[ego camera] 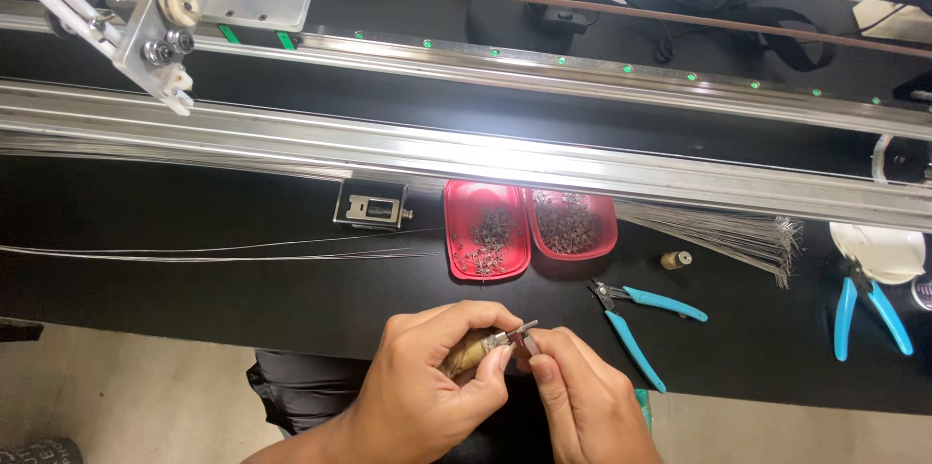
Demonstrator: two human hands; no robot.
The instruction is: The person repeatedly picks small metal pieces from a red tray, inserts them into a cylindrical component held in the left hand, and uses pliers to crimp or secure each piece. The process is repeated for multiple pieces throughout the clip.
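Left hand (427,367) closed around a small wooden-handled tool (473,352), just in front of the two red trays (529,231) at the near bench edge. Long axis of tool running lower left to upper right, metal tip (519,331) pointing toward right hand (582,396). Right hand pinched narrow at that tip, thumb and forefinger meeting on a tiny part, too small to identify. Both hands touching at the tip; right nearer the working end. Most of handle buried in left palm. Blue-handled cutters (636,314) lying right of the hands, untouched. Thin wires (214,252) left of trays. Tray contents only dark specks.
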